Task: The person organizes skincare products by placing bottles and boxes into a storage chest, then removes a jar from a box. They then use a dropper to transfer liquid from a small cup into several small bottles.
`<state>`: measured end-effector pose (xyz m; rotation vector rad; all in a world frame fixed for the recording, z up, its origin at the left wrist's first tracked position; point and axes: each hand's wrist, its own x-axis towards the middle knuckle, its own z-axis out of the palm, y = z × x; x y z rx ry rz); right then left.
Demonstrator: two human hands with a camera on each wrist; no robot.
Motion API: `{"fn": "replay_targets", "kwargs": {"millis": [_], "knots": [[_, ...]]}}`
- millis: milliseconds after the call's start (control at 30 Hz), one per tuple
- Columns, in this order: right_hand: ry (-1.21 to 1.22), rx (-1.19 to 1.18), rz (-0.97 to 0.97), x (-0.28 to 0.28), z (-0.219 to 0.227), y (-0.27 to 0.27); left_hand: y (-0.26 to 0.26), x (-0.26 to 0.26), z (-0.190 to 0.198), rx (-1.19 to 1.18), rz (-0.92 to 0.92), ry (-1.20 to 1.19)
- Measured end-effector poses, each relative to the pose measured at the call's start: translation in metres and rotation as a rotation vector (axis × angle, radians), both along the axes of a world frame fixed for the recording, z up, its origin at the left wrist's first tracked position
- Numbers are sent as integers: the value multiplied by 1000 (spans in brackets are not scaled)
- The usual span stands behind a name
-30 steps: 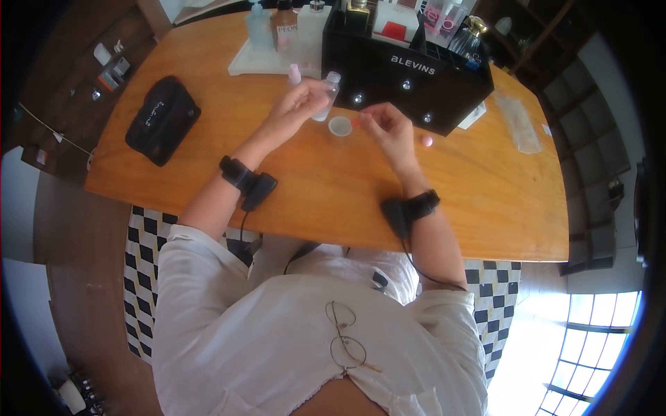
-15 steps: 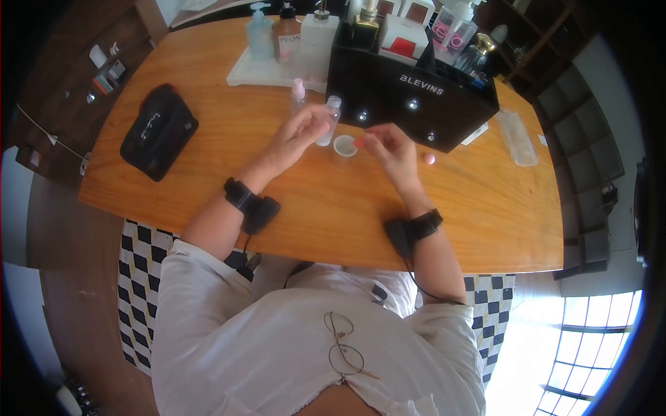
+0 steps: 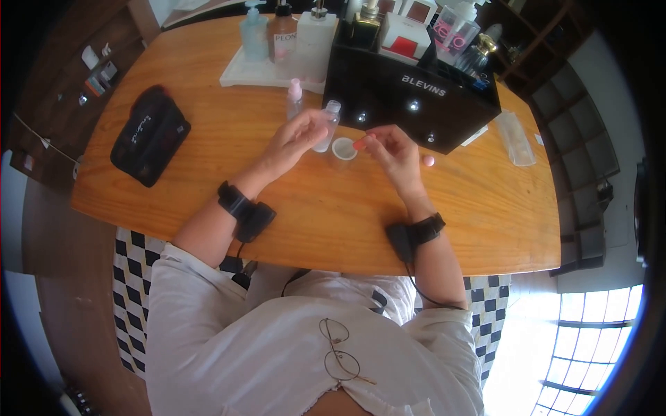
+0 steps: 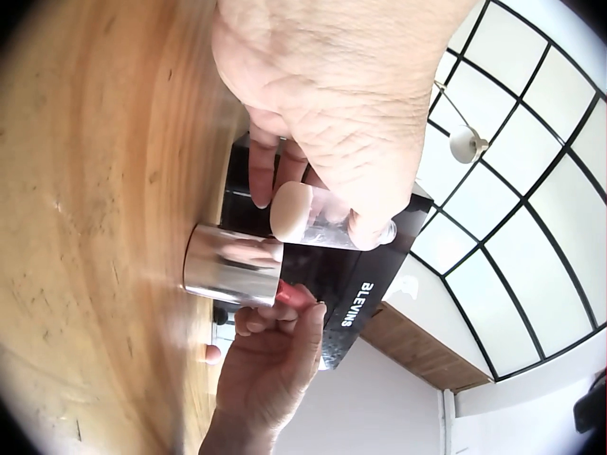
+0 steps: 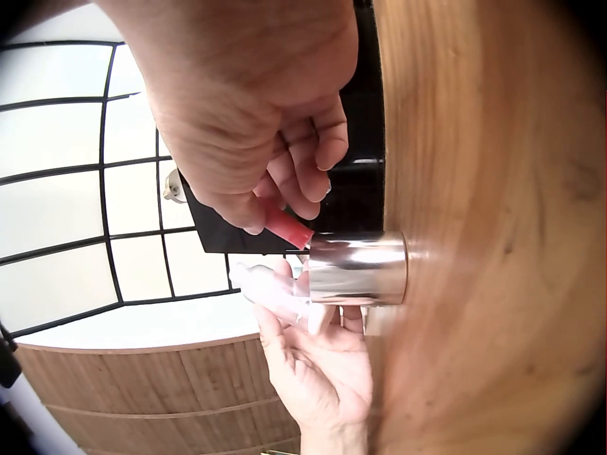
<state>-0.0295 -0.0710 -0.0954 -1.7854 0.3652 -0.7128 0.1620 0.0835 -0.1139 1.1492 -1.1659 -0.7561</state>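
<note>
My left hand (image 3: 295, 141) grips a small clear bottle (image 3: 326, 132) with its neck uncapped. In the left wrist view the whitish bottom of the bottle (image 4: 292, 212) faces the cup side. A shiny metal cup (image 4: 228, 267) stands upright on the table between my hands. My right hand (image 3: 395, 158) pinches a short red stick-like piece (image 5: 287, 227) between thumb and fingertips. Its lower end is right at the cup's rim; its exact kind is unclear. Behind the left hand stands a pink-topped clear bottle (image 3: 295, 100). A small pink piece (image 3: 429, 161) lies beside the right hand.
A black BLEVINS drawer box (image 3: 409, 97) with cosmetics on top stands close behind the cup. A white tray (image 3: 239, 75) of pump bottles is back left. A black pouch (image 3: 150, 135) lies at left, a clear plastic package (image 3: 515, 139) at right.
The head view has tilted, so the table and box sit lower in it. Both hands keep their holds and stay about the same place beside the cup.
</note>
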Motion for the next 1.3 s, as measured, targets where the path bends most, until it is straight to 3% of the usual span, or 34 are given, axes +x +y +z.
{"fn": "replay_targets", "kwargs": {"millis": [1100, 1200, 1300], "knots": [[-35, -36, 6, 3, -8, -7, -1, 1, 2, -15, 42, -67], [-23, -102, -75, -3, 10, 1, -1, 1, 4, -19, 45, -52], [92, -413, -263, -18, 37, -11, -4, 2, -1, -37, 43, -33]]}}
